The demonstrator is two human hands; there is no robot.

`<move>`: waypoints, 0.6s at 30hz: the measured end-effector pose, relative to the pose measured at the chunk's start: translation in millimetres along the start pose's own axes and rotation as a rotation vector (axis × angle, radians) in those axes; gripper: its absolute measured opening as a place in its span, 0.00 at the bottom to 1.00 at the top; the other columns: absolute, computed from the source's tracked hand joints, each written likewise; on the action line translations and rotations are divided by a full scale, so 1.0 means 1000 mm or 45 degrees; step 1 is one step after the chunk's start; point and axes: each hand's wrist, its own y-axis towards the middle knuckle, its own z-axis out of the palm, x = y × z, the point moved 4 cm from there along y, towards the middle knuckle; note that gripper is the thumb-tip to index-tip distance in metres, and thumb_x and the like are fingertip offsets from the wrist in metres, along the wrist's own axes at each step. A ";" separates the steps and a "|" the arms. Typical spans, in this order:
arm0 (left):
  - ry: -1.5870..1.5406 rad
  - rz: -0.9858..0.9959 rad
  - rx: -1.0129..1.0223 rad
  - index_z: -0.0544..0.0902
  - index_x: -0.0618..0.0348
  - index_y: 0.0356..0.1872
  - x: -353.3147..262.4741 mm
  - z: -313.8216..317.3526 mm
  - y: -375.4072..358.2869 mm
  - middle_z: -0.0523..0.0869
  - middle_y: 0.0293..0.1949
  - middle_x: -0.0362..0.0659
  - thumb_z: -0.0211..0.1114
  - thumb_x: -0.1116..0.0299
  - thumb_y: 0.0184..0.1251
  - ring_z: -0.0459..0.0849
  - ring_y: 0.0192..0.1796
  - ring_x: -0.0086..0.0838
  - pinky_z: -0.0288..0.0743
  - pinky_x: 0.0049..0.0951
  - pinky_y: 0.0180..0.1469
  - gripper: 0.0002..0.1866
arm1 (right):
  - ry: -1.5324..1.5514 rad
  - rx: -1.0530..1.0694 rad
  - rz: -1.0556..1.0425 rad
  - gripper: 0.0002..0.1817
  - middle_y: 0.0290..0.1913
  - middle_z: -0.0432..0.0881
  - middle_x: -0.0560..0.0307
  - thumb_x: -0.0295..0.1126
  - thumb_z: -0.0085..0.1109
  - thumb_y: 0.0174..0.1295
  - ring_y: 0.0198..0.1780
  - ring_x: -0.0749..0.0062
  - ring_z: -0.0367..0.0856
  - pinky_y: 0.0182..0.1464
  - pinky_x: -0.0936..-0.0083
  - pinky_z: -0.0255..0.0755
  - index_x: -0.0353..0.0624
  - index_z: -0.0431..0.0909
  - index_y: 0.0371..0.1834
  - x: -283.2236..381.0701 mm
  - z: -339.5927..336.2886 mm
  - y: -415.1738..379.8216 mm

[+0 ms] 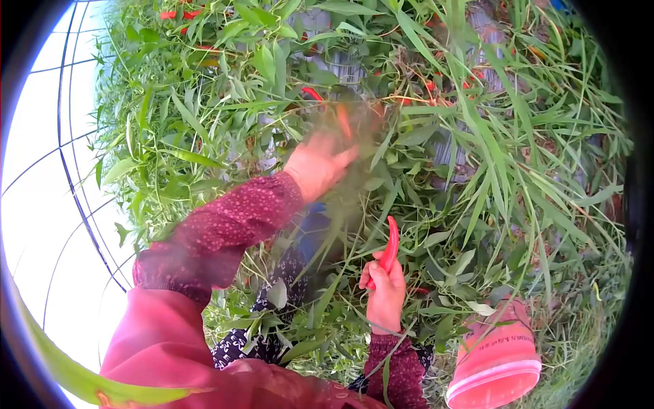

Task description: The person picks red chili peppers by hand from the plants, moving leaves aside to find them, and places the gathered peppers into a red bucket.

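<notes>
Red chili [390, 249], long axis steep, tip up

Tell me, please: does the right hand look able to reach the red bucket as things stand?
Probably yes. The bucket sits to the right of that hand, and only foliage shows between them, nothing solid. However, the hand holds a red pepper, so grasping the bucket may be awkward.
</notes>
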 end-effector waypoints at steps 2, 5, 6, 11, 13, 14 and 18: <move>-0.108 0.075 -0.157 0.65 0.45 0.61 0.007 -0.031 0.003 0.73 0.50 0.56 0.59 0.60 0.61 0.79 0.46 0.47 0.78 0.39 0.43 0.26 | 0.019 -0.001 0.010 0.11 0.27 0.73 0.63 0.26 0.49 0.60 0.26 0.81 0.69 0.29 0.85 0.62 0.38 0.69 0.46 0.000 0.001 0.001; 0.051 0.132 -0.525 0.75 0.53 0.51 0.025 -0.083 0.025 0.79 0.42 0.51 0.60 0.63 0.60 0.82 0.37 0.40 0.78 0.34 0.39 0.18 | 0.015 -0.004 0.021 0.11 0.27 0.73 0.63 0.25 0.49 0.60 0.25 0.81 0.69 0.29 0.85 0.63 0.38 0.69 0.45 -0.003 -0.001 0.001; -0.201 0.000 -0.610 0.78 0.57 0.46 0.046 -0.082 0.037 0.81 0.36 0.49 0.60 0.66 0.60 0.82 0.34 0.39 0.77 0.33 0.38 0.14 | 0.022 -0.013 0.028 0.10 0.26 0.73 0.63 0.25 0.49 0.60 0.25 0.81 0.69 0.29 0.85 0.63 0.38 0.69 0.45 -0.003 -0.001 0.002; -0.417 -0.187 -0.113 0.82 0.62 0.36 0.100 -0.021 0.076 0.83 0.28 0.51 0.59 0.69 0.56 0.82 0.33 0.43 0.75 0.35 0.39 0.10 | 0.049 -0.029 0.046 0.10 0.26 0.73 0.62 0.25 0.49 0.60 0.25 0.81 0.69 0.29 0.85 0.62 0.39 0.69 0.44 -0.003 0.001 0.002; -0.175 -0.199 0.033 0.81 0.61 0.39 0.115 0.019 0.080 0.83 0.30 0.52 0.59 0.69 0.55 0.82 0.35 0.43 0.75 0.37 0.40 0.11 | 0.051 -0.033 0.058 0.09 0.26 0.73 0.63 0.25 0.49 0.60 0.25 0.81 0.69 0.29 0.86 0.61 0.39 0.69 0.44 -0.004 0.001 0.003; 0.069 -0.212 0.176 0.81 0.59 0.42 0.116 0.028 0.080 0.83 0.32 0.53 0.59 0.69 0.54 0.82 0.37 0.44 0.75 0.38 0.42 0.13 | 0.050 -0.035 0.058 0.09 0.26 0.73 0.63 0.25 0.49 0.60 0.25 0.81 0.69 0.29 0.86 0.61 0.39 0.69 0.44 -0.005 0.000 0.003; 0.199 -0.382 0.166 0.75 0.52 0.51 0.117 0.043 0.082 0.82 0.40 0.51 0.58 0.69 0.55 0.81 0.43 0.43 0.76 0.37 0.44 0.19 | 0.062 -0.010 0.037 0.09 0.26 0.73 0.63 0.25 0.50 0.60 0.25 0.81 0.69 0.29 0.86 0.61 0.40 0.69 0.44 -0.008 -0.004 0.004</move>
